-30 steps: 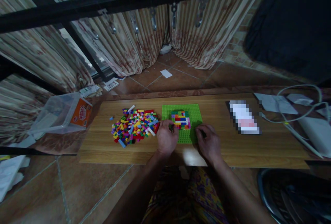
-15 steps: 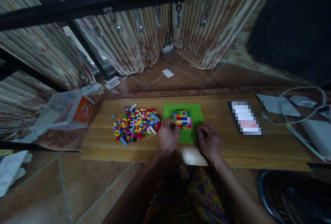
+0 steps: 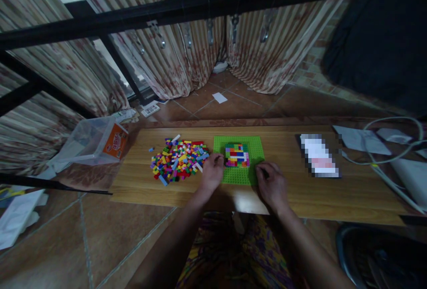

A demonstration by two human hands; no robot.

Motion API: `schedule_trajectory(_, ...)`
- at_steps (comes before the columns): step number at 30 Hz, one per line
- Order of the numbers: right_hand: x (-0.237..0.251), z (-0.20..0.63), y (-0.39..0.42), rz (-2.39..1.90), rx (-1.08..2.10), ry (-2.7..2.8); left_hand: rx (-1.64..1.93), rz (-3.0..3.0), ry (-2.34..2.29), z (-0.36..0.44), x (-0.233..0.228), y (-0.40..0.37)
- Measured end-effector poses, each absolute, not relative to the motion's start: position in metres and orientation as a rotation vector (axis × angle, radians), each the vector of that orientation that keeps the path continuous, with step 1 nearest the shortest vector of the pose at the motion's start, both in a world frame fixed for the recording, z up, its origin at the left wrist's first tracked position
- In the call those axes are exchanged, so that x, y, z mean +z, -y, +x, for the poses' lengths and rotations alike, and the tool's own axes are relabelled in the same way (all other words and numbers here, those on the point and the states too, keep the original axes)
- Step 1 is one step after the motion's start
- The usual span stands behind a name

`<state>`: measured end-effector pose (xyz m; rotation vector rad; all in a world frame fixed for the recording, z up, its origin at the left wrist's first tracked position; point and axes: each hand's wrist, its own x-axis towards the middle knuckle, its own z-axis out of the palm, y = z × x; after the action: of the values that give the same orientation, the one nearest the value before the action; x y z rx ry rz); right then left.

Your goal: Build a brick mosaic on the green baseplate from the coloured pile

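One brick patch [image 3: 237,156] seems built on the green board [image 3: 237,178], many loose bricks [image 3: 180,159] unused; left hand [image 3: 212,172] and right hand [image 3: 272,182] curl, any grip unclear

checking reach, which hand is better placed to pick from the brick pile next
Likely the left hand: it's beside the brick pile, while the right hand is across the green baseplate.
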<state>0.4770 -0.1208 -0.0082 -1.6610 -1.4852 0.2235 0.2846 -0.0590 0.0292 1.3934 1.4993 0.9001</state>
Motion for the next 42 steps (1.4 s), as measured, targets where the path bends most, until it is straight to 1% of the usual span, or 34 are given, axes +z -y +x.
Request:
schedule_trajectory(3,-0.008,0.477,0.121,-1.670,0.225,1.473,0.829,1.353,-1.508,0.284,0.029,0.051)
schedule_trajectory(8,-0.008,0.477,0.121,-1.668,0.225,1.479,0.731,1.551,-1.594,0.286,0.032,0.046)
schedule_trajectory(29,-0.008,0.479,0.123,-1.691,0.228,1.502,0.717,1.715,-1.719,0.296,0.043,0.063)
schedule_trajectory(32,-0.010,0.480,0.123,-1.692,0.233,1.498,0.800,1.719,-1.701,0.282,0.049,0.075)
schedule_trajectory(35,-0.011,0.481,0.123,-1.695,0.233,1.489,0.863,1.759,-1.714,0.251,0.051,0.091)
schedule_trajectory(42,-0.008,0.479,0.123,-1.707,0.225,1.491,0.768,1.808,-2.135,0.177,0.039,0.121)
